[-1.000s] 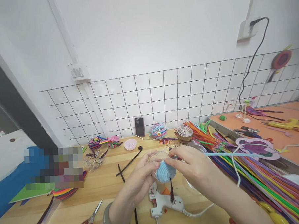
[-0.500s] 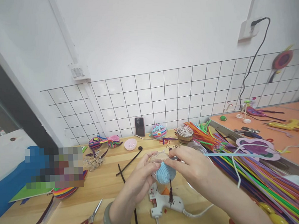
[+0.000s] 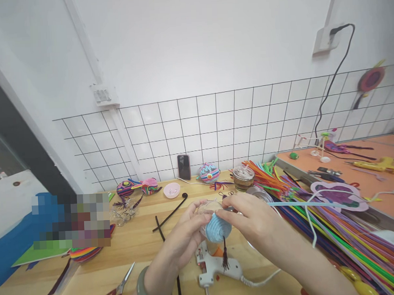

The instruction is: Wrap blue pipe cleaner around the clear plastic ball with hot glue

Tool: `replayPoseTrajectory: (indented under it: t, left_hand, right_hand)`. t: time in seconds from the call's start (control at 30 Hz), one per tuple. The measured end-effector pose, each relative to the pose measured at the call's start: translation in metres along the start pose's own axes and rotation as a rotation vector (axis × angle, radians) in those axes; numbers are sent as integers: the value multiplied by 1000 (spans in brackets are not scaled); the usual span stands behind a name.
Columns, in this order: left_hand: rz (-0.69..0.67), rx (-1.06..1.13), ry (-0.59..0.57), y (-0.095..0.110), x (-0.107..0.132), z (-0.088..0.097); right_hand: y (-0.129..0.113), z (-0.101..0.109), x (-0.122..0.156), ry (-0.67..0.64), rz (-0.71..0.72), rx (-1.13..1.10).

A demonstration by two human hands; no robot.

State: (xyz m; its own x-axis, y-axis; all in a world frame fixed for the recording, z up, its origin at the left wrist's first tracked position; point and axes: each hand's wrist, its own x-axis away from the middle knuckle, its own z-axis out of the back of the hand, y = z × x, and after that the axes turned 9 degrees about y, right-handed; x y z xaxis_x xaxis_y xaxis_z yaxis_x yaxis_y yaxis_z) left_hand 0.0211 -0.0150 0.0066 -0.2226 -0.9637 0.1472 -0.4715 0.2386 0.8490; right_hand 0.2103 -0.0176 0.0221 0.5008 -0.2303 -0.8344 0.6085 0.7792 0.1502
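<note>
"Where is the clear round plastic ball [image 3: 208, 207] with light blue fuzzy coils [image 3: 219, 228] on it?"

"Up in both hands, above the pale wooden desk [image 3: 135, 233], well forward of its back edge. A dark thread tassel [image 3: 225, 257] hangs below it."

"How is each grip?"

"The left hand [image 3: 184, 233] has its grip closed around the ball, thumb on top. The right hand [image 3: 252, 217] grips the upper right side, fingertips at the coils; whether it pinches a strand too, I can't tell. A light blue fuzzy stem [image 3: 304, 203] stretches from behind it toward the desk's right edge."

"And nearby?"

"A white glue gun [image 3: 222, 267] lies under the tassel. Red-handled metal scissors [image 3: 116, 292] lie toward the front left corner, and multicoloured fuzzy stems [image 3: 338, 241] lie heaped along the right edge."
</note>
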Motion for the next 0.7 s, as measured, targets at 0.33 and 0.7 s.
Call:
replayPoseTrajectory:
  t: [0.33, 0.7]
  left_hand:
    - [-23, -38, -31, -2, -1, 3]
    - [1, -19, 6, -3, -2, 0]
  right_hand:
    - [0, 0, 0, -16, 17, 9]
    - [-7, 1, -4, -26, 19, 62]
